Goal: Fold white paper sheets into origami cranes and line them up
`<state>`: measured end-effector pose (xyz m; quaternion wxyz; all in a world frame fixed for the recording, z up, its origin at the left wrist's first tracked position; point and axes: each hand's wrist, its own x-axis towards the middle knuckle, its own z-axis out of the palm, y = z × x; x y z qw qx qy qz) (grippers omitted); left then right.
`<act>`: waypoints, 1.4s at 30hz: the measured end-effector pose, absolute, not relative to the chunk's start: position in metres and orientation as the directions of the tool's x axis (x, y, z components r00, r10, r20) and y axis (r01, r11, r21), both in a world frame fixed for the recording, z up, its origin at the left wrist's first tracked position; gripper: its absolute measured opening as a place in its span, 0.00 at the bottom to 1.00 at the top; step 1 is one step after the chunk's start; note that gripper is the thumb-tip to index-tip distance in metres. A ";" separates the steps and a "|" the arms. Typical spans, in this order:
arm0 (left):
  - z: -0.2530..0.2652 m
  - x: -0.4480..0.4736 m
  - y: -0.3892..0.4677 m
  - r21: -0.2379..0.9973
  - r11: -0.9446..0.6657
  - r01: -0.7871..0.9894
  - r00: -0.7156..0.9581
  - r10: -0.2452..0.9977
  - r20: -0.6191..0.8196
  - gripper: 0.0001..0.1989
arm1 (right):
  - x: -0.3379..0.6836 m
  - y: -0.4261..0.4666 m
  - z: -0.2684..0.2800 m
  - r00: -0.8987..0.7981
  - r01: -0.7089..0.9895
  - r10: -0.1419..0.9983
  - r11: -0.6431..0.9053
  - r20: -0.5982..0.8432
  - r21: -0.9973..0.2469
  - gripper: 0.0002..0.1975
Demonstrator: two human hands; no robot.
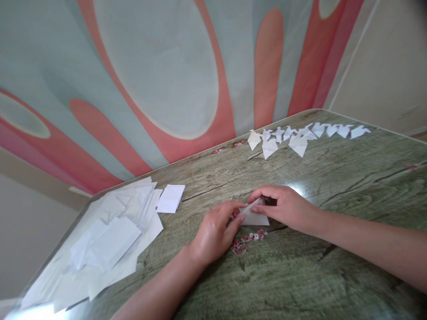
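Observation:
A small folded white paper [256, 218] is held between my two hands over the middle of the table. My left hand [218, 226] pinches its left edge between thumb and fingers. From the other side, my right hand [279, 205] grips the upper fold, thumb below and index finger above. The paper's lower part flares out as a flat flap. Part of the fold is covered by my fingers. Several white folded paper birds [298, 145] stand in a cluster at the far right of the table.
A loose heap of white paper sheets [150, 238] spreads over the table's left side. Beside it lies a small stack of white paper squares [171, 198]. The wood-grain table [300, 280] has printed red flowers and meets a patterned wall [160, 58] at the back.

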<state>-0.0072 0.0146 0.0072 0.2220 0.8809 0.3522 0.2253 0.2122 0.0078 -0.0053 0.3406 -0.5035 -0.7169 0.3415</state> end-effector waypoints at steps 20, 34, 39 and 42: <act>0.011 -0.002 0.013 0.667 -0.520 0.534 0.555 0.810 0.187 0.07 | 0.210 0.006 -0.004 -0.252 0.473 0.944 0.313 0.214 -0.824 0.03; 0.006 -0.011 0.032 0.912 -0.086 0.401 0.343 0.937 -0.062 0.10 | 0.219 0.010 -0.002 -0.177 0.450 0.907 0.421 0.383 -0.788 0.08; 0.005 -0.011 0.036 0.949 -0.008 0.315 0.344 0.933 -0.106 0.10 | 0.214 0.002 0.000 -0.357 0.410 0.839 0.535 0.410 -0.739 0.12; 0.006 -0.009 0.034 0.953 0.006 0.304 0.345 0.931 -0.116 0.11 | 0.212 0.000 -0.001 -0.325 0.441 0.891 0.439 0.317 -0.783 0.13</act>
